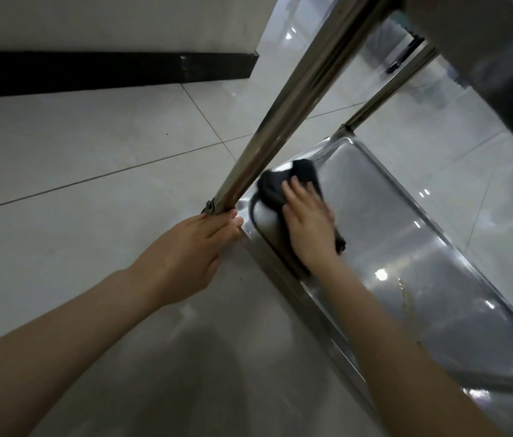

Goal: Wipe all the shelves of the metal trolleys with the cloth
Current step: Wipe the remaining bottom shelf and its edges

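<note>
Bottom shelf [406, 247]: sheet metal, smooth, polished almost to a mirror, with bright glints on it. A faint yellowish streak dulls one patch.
Upright post [280, 115] at the shelf's corner: round metal tube, glossy, with streaked reflections along its length.
Cloth [283, 181] on the shelf: dark fabric, matt, soft, crumpled.
Upper shelf [485, 58] over the bottom shelf: metal, duller, looks brushed.
Floor tiles [91, 152] beside the shelf: pale, smooth, semi-gloss, with thin dark joints.
Skirting band [91, 70] beyond the shelf: black, slight sheen.
Wall [107, 17] beyond the shelf: pale, matt.
</note>
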The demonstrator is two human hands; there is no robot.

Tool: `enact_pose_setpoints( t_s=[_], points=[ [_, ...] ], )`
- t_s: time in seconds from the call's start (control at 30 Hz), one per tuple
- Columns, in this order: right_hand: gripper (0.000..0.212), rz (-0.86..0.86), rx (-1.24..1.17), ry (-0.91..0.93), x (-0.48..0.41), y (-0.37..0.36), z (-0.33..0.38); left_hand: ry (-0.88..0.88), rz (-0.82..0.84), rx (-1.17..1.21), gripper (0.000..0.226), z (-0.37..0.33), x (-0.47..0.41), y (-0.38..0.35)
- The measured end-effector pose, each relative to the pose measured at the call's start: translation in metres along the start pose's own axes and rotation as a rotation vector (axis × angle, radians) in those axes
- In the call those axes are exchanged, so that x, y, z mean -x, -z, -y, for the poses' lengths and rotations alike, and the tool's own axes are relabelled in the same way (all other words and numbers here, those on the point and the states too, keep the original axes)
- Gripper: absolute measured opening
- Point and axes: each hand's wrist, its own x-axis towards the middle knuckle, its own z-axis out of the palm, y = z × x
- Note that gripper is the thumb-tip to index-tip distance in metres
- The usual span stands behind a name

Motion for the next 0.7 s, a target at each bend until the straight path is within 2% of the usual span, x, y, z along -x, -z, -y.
enact_pose_setpoints(
  t_s=[0.03,0.1,0.23,0.37,0.53,0.6,0.7],
  points=[
    [0.046,0.015,-0.015,0.108,0.023,0.000,0.008,0.001,0.009,0.006,0.049,-0.001,0.000,0.001],
    [0.046,0.052,-0.085,0.211,0.074,0.003,0.013,0.009,0.024,0.029,0.046,-0.003,0.001,0.003],
    [0.046,0.046,-0.132,0.184,0.139,0.012,-0.013,0.032,0.043,0.063,0.039,-0.004,0.004,0.006],
    [0.041,0.002,-0.099,0.119,0.095,0.014,-0.017,0.045,0.058,0.060,0.031,-0.005,0.006,0.003],
    [0.047,0.006,-0.071,-0.145,-0.019,-0.002,0.018,0.035,0.087,0.063,0.030,-0.005,0.006,0.004],
    [0.048,-0.001,-0.074,-0.117,-0.021,-0.009,0.031,0.030,0.098,0.073,0.032,-0.005,0.005,0.005],
    [0.046,0.033,-0.057,0.098,0.031,-0.008,0.029,0.020,0.112,0.039,0.032,-0.008,0.003,0.011]
  ],
)
